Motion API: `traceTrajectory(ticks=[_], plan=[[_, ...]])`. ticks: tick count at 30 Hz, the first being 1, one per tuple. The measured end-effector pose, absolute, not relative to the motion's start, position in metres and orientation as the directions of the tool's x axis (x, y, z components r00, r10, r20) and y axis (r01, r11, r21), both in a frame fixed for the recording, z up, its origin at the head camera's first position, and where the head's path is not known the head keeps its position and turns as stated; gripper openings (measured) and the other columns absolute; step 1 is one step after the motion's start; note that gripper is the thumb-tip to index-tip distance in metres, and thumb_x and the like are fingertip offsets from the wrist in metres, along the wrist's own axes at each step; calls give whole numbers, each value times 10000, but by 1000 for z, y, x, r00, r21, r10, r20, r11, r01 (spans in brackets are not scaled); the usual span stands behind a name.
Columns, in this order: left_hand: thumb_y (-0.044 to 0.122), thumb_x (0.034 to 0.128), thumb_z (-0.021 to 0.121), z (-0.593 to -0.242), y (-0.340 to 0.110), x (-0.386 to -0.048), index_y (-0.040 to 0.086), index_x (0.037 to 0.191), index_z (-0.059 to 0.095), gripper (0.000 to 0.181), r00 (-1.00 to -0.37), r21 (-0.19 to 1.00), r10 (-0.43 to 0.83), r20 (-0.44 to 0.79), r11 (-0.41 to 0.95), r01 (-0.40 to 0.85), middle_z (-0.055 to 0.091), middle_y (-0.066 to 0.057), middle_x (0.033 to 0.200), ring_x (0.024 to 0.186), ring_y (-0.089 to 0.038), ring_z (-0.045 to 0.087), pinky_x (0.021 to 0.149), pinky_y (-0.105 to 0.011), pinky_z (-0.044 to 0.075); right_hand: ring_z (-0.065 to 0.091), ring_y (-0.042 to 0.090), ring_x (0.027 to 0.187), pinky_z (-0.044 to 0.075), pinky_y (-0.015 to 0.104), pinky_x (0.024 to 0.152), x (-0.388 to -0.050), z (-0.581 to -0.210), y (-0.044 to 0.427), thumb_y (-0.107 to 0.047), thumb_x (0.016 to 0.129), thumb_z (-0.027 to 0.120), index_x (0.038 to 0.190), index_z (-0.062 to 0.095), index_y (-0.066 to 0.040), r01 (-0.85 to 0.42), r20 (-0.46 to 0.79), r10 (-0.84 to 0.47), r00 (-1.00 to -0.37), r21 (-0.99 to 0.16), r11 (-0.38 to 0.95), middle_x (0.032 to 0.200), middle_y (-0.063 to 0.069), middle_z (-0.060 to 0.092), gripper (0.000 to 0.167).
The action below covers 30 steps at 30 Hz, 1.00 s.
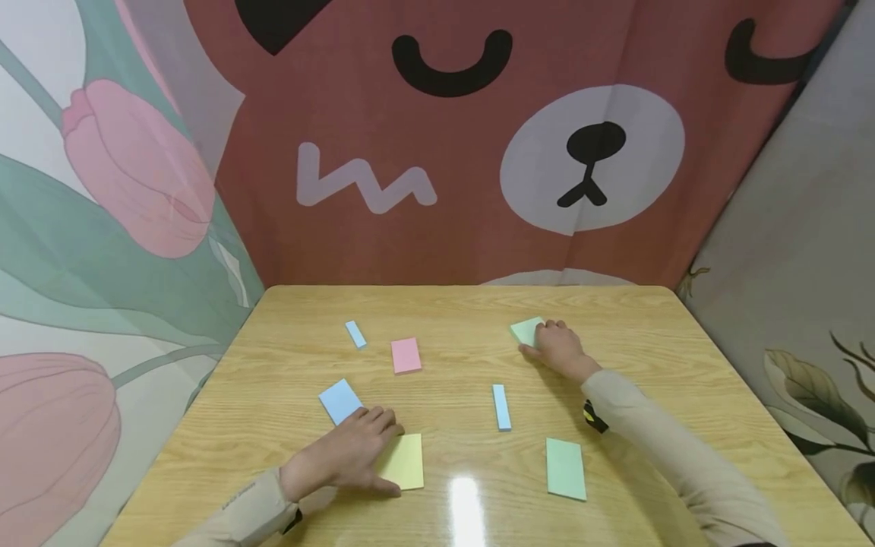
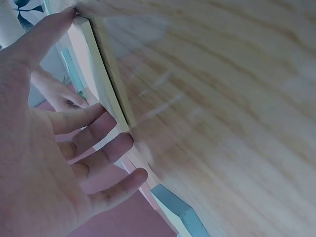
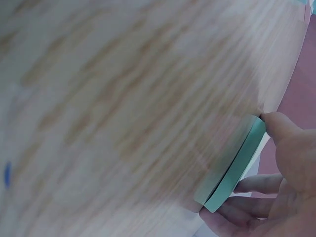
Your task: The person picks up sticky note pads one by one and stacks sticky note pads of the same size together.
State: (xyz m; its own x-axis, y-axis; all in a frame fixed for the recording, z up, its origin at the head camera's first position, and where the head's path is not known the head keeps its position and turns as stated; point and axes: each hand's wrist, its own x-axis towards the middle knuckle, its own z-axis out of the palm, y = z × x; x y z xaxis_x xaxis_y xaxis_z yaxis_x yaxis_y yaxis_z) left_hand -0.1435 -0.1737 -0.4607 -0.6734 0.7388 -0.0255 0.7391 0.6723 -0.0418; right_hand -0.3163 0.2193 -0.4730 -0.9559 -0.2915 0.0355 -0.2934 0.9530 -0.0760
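Note:
My left hand point(image 1: 352, 448) spans a yellow sticky note pad point(image 1: 409, 463), with the thumb at its near edge and the fingertips at its far edge. In the left wrist view the yellow pad point(image 2: 106, 79) lies between thumb and fingers, close to the tabletop. Farther back on the right, my right hand point(image 1: 562, 349) grips a light green sticky note pad point(image 1: 526, 331). The right wrist view has that green pad point(image 3: 237, 165) pinched between thumb and fingertips at its two ends. Just beyond the left fingers lies a blue sticky note pad point(image 1: 339, 399), partly hidden by them.
A pink pad point(image 1: 406, 355) and a narrow blue pad point(image 1: 355, 334) lie at the back left. Another narrow blue pad point(image 1: 502, 407) sits mid-table, with a second green pad point(image 1: 566, 469) at the near right. Printed curtains point(image 1: 465, 251) border the wooden table point(image 1: 465, 304).

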Motion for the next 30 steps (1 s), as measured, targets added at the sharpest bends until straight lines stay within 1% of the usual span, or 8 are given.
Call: traceTrajectory(ticks=[5, 10, 15, 25, 30], plan=[[812, 762, 575, -460, -175, -143, 62, 1282, 606, 913, -668, -56, 743, -39, 666, 744, 540, -49, 1185, 1064, -196, 503, 937, -458, 457, 576, 448, 970, 515, 562, 788, -315, -473, 217, -480, 938, 632, 1103, 616, 151, -291, 33, -289, -957, -54, 955, 1032, 285, 607, 652], [807, 758, 585, -460, -174, -143, 55, 1267, 611, 908, -661, -61, 750, -29, 658, 750, 537, -43, 1163, 1044, -191, 499, 919, -444, 459, 578, 446, 968, 515, 565, 786, -316, -472, 217, -477, 937, 634, 1113, 616, 153, -286, 31, -285, -958, -52, 957, 1034, 284, 605, 654], [799, 751, 605, -459, -174, -144, 61, 1254, 615, 893, -663, -59, 748, -33, 661, 748, 540, -37, 1150, 1032, -183, 499, 909, -425, 450, 576, 443, 976, 515, 562, 785, -317, -471, 217, -473, 940, 634, 1117, 616, 149, -289, 26, -288, -957, -50, 956, 1041, 282, 601, 647], [755, 737, 665, -458, -171, -144, 56, 1252, 604, 871, -673, -29, 737, -58, 673, 739, 537, -46, 1142, 1052, -190, 509, 943, -441, 438, 587, 429, 958, 515, 547, 793, -319, -473, 215, -467, 936, 644, 1087, 630, 140, -289, 22, -288, -957, -34, 957, 1020, 272, 612, 625], [727, 732, 692, -459, -171, -145, 46, 1253, 599, 863, -672, -15, 739, -42, 672, 740, 546, -52, 1161, 1062, -188, 516, 949, -431, 438, 585, 423, 959, 512, 546, 802, -320, -472, 215, -476, 934, 642, 1100, 622, 143, -280, 14, -279, -960, -34, 960, 1021, 273, 613, 642]])
